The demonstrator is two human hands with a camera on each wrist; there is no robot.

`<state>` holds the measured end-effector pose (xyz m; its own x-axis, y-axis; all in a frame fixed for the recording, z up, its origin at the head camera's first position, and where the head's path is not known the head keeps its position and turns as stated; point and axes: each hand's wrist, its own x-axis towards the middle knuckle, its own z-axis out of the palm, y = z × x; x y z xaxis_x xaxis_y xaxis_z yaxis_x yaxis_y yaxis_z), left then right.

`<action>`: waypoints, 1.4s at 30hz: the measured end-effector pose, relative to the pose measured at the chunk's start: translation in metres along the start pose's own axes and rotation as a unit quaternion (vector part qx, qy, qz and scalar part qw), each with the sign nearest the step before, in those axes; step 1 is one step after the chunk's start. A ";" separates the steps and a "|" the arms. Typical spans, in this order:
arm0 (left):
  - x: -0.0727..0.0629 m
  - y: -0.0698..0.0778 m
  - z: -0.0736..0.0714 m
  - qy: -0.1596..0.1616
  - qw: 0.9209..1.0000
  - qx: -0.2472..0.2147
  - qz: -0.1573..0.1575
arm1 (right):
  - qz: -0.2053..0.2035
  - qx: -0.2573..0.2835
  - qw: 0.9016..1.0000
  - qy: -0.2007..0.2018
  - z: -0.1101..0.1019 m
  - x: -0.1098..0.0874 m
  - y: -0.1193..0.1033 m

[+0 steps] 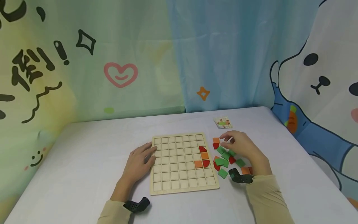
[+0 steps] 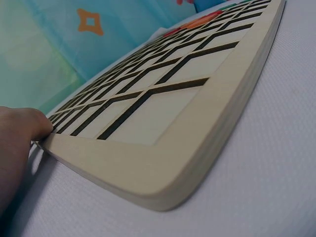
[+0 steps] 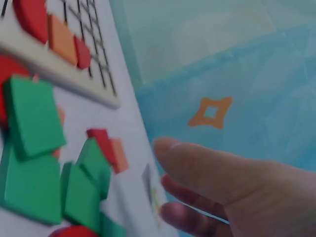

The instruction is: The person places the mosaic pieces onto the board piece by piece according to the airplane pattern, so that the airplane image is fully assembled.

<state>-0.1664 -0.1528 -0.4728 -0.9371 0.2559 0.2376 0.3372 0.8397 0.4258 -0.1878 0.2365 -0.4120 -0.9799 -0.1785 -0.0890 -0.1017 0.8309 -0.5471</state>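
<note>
A pale wooden grid board (image 1: 184, 190) lies on the white table. Two red rounded pieces (image 1: 205, 163) and two orange square tiles (image 1: 198, 164) sit in cells by its right side. My left hand (image 1: 138, 165) rests along the board's left edge with fingers spread, fingertips on the rim; in the left wrist view a fingertip (image 2: 42, 123) touches the frame. Beside the board's right edge, my right hand (image 1: 239, 144) hovers over loose pieces, thumb and fingers apart with nothing between them. Nearest to it are an orange tile (image 1: 216, 140), a red piece (image 1: 215, 145) and green tiles (image 1: 221, 150).
More green tiles (image 1: 222, 173), red pieces and orange tiles (image 1: 245, 170) lie heaped right of the board, some overlapping, some under the right wrist. A small patterned card (image 1: 223, 123) lies farther back. Curtains (image 1: 223, 56) hang behind the table. Black wrist bands (image 1: 137, 205) are worn on both wrists.
</note>
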 end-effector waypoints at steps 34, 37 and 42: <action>0.001 -0.004 0.004 0.008 1.000 0.003 0.006 | 0.036 -0.019 0.997 0.072 0.042 0.018 0.019; 0.000 -0.003 0.003 0.007 1.000 0.004 0.005 | 0.041 -0.013 0.996 0.075 0.042 0.018 0.019; 0.000 -0.003 0.002 0.004 1.000 0.001 0.004 | 0.039 -0.017 0.996 0.081 0.043 0.018 0.019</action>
<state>-0.1679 -0.1540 -0.4756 -0.9337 0.2580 0.2483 0.3439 0.8391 0.4214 -0.2000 0.2268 -0.4596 -0.9996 -0.0266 0.0068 -0.0263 0.8563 -0.5158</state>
